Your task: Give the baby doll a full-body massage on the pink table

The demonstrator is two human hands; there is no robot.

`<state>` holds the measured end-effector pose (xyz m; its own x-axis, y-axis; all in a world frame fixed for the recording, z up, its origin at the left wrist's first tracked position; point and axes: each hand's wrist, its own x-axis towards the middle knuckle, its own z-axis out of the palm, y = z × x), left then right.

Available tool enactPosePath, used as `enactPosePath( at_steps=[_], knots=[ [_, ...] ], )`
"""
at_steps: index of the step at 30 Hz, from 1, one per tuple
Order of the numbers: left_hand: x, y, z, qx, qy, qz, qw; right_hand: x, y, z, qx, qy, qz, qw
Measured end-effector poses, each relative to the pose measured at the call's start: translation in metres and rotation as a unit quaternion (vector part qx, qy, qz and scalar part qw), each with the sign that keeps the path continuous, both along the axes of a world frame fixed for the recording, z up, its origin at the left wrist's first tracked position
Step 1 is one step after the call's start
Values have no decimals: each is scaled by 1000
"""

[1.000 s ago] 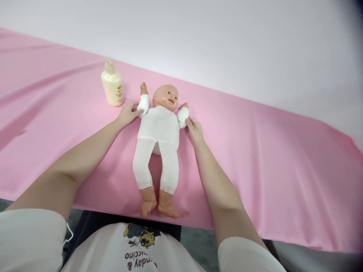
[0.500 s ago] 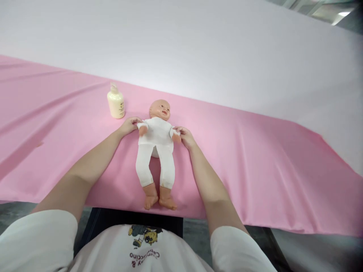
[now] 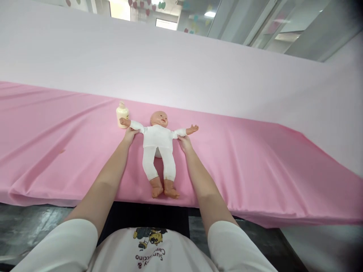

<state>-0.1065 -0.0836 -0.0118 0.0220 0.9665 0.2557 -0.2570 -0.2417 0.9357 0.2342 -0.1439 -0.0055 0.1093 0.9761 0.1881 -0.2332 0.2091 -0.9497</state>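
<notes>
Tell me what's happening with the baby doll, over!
Left hand and right hand each grip a doll arm, spread wide. Doll face-up on pink cloth. Lotion bottle behind its hand.

Pink cloth (image 3: 255, 158) covers the table, wrinkled, front edge hanging over at 6 o'clock. Cream pump bottle (image 3: 122, 116) upright at 11 o'clock from frame centre. Pale lilac backdrop (image 3: 198, 75) behind. Glass partitions (image 3: 255, 22) at 1 o'clock.
</notes>
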Motion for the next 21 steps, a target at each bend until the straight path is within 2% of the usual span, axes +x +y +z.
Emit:
enactPosePath(
  at_steps=[5, 11, 16, 19, 21],
  knots=[
    [-6, -1, -3, -44, -25, 2, 999, 5, 0, -12, -81, 146, -89, 982],
    [-23, 3, 3, -86, -43, 39, 995, 18, -25, -15, -125, 218, -140, 958],
    [-30, 3, 12, -110, -87, 80, 987, 31, -64, -12, -158, 231, -130, 951],
    [-30, 4, 15, -133, -118, 96, 979, 28, -91, -6, -184, 230, -97, 951],
    [-29, 4, 17, -117, -107, 79, 984, 20, -111, -2, -204, 227, -58, 950]
  ],
)
